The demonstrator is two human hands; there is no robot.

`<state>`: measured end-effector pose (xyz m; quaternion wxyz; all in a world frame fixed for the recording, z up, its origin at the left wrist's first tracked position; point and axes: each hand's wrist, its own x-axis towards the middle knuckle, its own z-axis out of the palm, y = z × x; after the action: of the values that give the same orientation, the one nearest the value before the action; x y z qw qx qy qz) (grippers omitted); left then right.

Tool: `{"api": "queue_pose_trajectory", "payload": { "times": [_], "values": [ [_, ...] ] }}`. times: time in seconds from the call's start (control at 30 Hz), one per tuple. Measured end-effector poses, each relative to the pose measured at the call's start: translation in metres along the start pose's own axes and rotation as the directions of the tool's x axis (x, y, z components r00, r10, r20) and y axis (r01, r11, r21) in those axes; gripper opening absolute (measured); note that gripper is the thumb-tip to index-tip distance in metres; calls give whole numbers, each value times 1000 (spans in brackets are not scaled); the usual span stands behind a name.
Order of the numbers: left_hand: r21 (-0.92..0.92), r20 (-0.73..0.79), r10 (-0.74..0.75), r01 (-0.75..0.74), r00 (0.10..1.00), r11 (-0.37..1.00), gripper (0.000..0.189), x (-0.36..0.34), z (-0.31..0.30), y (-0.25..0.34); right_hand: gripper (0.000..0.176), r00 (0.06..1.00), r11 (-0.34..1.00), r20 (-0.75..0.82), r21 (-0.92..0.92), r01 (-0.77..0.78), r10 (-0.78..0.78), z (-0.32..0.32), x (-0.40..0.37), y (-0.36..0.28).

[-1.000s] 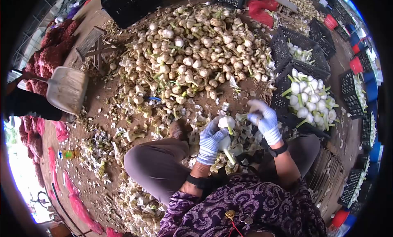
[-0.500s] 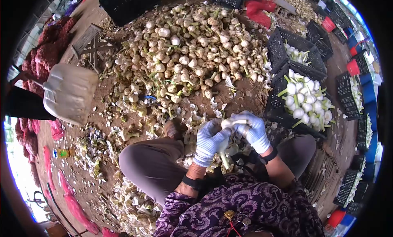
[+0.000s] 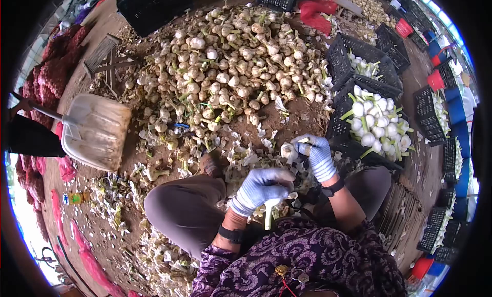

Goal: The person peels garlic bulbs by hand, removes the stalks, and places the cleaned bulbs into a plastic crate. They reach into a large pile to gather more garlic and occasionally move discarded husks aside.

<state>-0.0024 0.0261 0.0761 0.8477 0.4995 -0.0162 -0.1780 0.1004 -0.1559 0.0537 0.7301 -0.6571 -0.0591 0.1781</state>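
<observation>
Papery white garlic just below frame centre — light, firm bulb, flaky skin, stiff stalk, by my judgement | best gripped round the bulb, not the stalk | left hand closed round it, stalk pointing down | right hand pinches a white scrap — likely skin | no writing readable

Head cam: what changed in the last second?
Left hand dropped toward the lap, shut on a garlic stalk. Right hand came in, met it, now grips a pale bulb apart from the left. A co-worker's shovel swung rightward. Garlic pile and crates unchanged.
</observation>
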Motion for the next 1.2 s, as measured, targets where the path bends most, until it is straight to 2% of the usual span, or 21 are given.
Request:
{"api": "queue_pose_trajectory", "payload": {
  "times": [0.03, 0.1, 0.13, 0.17, 0.2, 0.23, 0.37, 0.5, 0.57, 0.73, 0.77, 0.8, 0.9, 0.93, 0.97, 1.0, 1.03, 1.07, 1.1, 1.17, 1.2],
  "values": [
    [-1, 0, 0, 0, 1000, 1000, 23, 4, -1, -7, 13, 1000, 1000, 0, -1, -1, 1, 0, -1, -1],
    [221, -339, 16, 63, 941, 973, 16, 12, -2, -23, 15, 1000, 989, -16, -146, 17, -20, 5, -4, -10],
    [25, -366, 38, -31, 930, 999, 11, 15, -9, -31, 17, 994, 942, 11, -320, 107, -109, 5, -4, -11],
    [-100, -446, -84, 44, 891, 994, 13, 18, -8, -26, 17, 994, 942, 17, -318, 104, -104, 7, -5, -13],
    [-124, -453, -121, 72, 883, 990, 14, 22, -9, -25, 18, 953, 850, 96, -434, 300, -288, 11, -6, -14],
    [-147, -460, -157, 99, 874, 984, 15, 25, -10, -25, 19, 872, 706, 196, -520, 481, -450, 14, -6, -16],
    [-232, -480, -165, 57, 862, 971, 17, 33, -13, -37, 20, 829, 627, 240, -558, 543, -505, 24, -11, -16],
    [-231, -352, -247, 172, 903, 958, 21, 32, -15, -29, 19, 803, 593, 264, -560, 579, -535, 21, -14, -17],
    [-254, -386, -185, 88, 904, 963, 20, 31, -16, -35, 19, 807, 586, 250, -578, 568, -535, 20, -14, -15],
    [-275, -394, -214, 108, 894, 955, 19, 30, -19, -34, 19, 825, 629, 200, -559, 540, -529, 19, -10, -10],
    [-306, -405, -231, 107, 885, 946, 19, 30, -18, -32, 19, 805, 576, 242, -590, 565, -541, 20, -10, -9],
    [-205, -454, -230, 150, 861, 967, 18, 31, -15, -30, 20, 786, 520, 285, -619, 588, -549, 21, -10, -8],
    [-149, -477, -199, 144, 856, 978, 16, 33, -18, -38, 18, 786, 509, 272, -637, 579, -555, 28, -14, -7],
    [-149, -475, -198, 143, 857, 978, 16, 33, -18, -40, 12, 895, 756, 160, -486, 439, -416, 26, -16, -4],
    [-196, -462, -105, 14, 881, 981, 12, 31, -18, -41, 12, 894, 754, 160, -487, 440, -418, 20, -15, 2],
    [-242, -452, -9, -113, 892, 964, 9, 29, -18, -43, 14, 988, 988, 75, 73, 132, -138, 12, -12, 11],
    [-290, -445, 87, -235, 892, 928, 5, 27, -18, -46, 18, 974, 763, 167, 606, -225, 154, 7, -9, 21],
    [-465, -435, 18, -242, 900, 852, 5, 29, -31, -63, 29, 959, 680, 120, 682, -269, 258, 4, -4, 28],
    [-581, -369, 81, -298, 926, 757, 14, 23, -20, -38, 21, 945, 635, 100, 718, -284, 310, 19, -2, -1],
    [-776, -361, -25, -286, 932, 562, 23, 21, -5, 5, 23, 904, 670, -85, 701, -245, 419, -6, 4, 32],
    [-578, -517, 20, -366, 856, 730, 32, 22, -17, -6, 23, 903, 669, -85, 702, -245, 421, -11, 1, 28]
  ]
}}
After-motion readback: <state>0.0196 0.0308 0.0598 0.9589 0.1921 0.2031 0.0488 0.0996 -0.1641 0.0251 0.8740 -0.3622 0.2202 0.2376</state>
